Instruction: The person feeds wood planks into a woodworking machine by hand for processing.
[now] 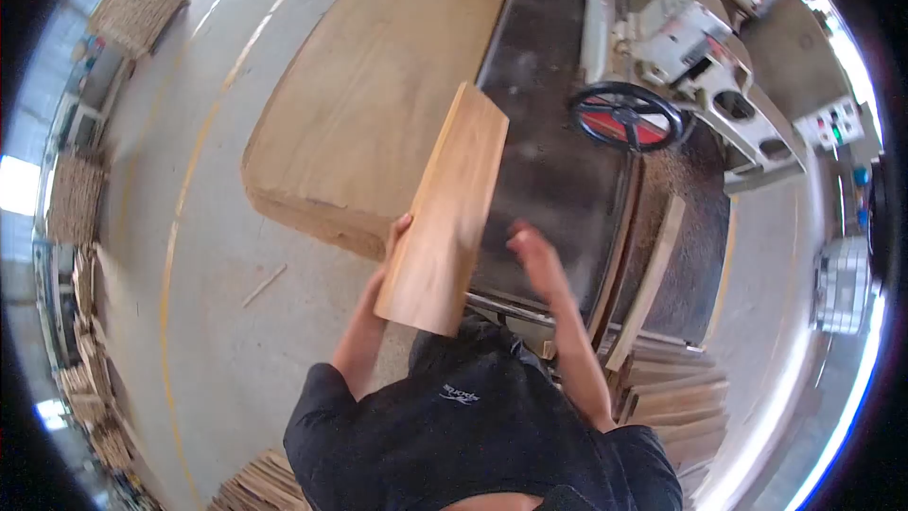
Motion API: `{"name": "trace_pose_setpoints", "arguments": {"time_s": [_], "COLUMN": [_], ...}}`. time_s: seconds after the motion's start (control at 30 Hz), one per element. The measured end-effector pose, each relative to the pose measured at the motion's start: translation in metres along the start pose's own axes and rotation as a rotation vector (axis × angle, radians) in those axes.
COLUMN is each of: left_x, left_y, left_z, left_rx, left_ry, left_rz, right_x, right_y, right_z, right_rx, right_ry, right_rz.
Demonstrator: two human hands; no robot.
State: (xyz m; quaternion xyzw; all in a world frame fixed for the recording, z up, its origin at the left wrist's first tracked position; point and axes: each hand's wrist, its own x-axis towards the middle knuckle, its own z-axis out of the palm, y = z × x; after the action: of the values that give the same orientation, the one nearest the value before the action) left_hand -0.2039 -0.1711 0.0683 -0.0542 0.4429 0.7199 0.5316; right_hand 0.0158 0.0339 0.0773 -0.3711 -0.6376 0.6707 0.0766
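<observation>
A long wooden board (446, 208) is held up in front of my body, tilted, its far end over the gap between the wooden tabletop and the dark machine table. My left hand (397, 235) grips its left edge, the fingers partly hidden behind it. To the right of the board, apart from it, my right hand (532, 251) hovers over the dark machine table (544, 175). Motion blurs this hand; its fingers are loosely bent, thumb apart, and nothing shows in them.
The wooden tabletop (369, 85) with a rounded corner extends ahead on the left. A machine with a black handwheel (627, 117) stands ahead right. A narrow wood strip (653, 274) leans at the right above stacked boards (676, 397). A thin stick (264, 286) lies on the floor.
</observation>
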Motion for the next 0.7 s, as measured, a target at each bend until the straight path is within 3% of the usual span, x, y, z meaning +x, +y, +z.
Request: {"name": "trace_pose_setpoints", "arguments": {"time_s": [0.03, 0.07, 0.1, 0.13, 0.17, 0.2, 0.23, 0.27, 0.33, 0.4, 0.43, 0.5, 0.53, 0.57, 0.63, 0.7], "left_x": [0.008, -0.001, -0.016, -0.014, -0.007, 0.004, 0.008, 0.008, -0.008, -0.010, -0.011, -0.011, -0.006, 0.000, 0.010, 0.014], "left_y": [-0.020, -0.019, -0.018, -0.032, -0.045, -0.055, -0.071, -0.087, -0.105, -0.125, -0.136, -0.162, -0.174, -0.183, -0.190, -0.191], "left_z": [0.006, 0.039, 0.071, 0.083, 0.093, 0.100, 0.098, 0.092, 0.091, 0.080, 0.072, 0.057, 0.054, 0.051, 0.065, 0.083], "left_rx": [0.005, 0.009, 0.016, 0.038, 0.136, 0.230, 0.618, 0.761, 0.939, 1.500, 1.529, 1.772, 1.631, 1.643, 1.631, 1.704], "left_ry": [0.008, -0.004, -0.008, -0.024, -0.080, -0.142, 0.019, -0.072, -0.194, -0.089, -0.124, -0.081, -0.148, -0.174, -0.177, -0.166], "left_rz": [0.016, -0.054, -0.126, -0.148, -0.001, 0.154, 0.290, 0.319, 0.329, 0.397, 0.394, 0.700, 0.733, 0.717, 0.715, 0.641], "right_x": [-0.010, -0.034, -0.036, -0.052, -0.064, -0.069, -0.075, -0.083, -0.105, -0.128, -0.137, -0.157, -0.168, -0.171, -0.171, -0.177], "right_y": [0.036, 0.012, 0.046, 0.032, 0.017, 0.022, 0.032, 0.044, 0.066, 0.091, 0.101, 0.119, 0.090, 0.090, 0.086, 0.079], "right_z": [0.014, 0.026, 0.038, 0.027, 0.014, 0.009, 0.008, 0.008, 0.007, 0.009, 0.013, 0.019, 0.016, 0.025, 0.032, 0.030], "right_rx": [0.191, 0.113, 0.291, 0.516, 0.742, 0.758, 0.655, 0.552, 0.506, 0.387, 0.418, -0.017, 0.019, 0.035, -0.416, -0.340], "right_ry": [-0.093, -0.054, 0.119, 0.133, 0.139, 0.159, 0.281, 0.407, 0.470, 0.555, 0.587, 0.698, 0.555, 0.571, 0.849, 0.745], "right_rz": [-0.055, 0.139, -0.067, 0.115, 0.283, 0.261, 0.109, -0.034, -0.024, 0.019, 0.021, -0.076, 0.138, 0.157, -0.312, -0.322]}}
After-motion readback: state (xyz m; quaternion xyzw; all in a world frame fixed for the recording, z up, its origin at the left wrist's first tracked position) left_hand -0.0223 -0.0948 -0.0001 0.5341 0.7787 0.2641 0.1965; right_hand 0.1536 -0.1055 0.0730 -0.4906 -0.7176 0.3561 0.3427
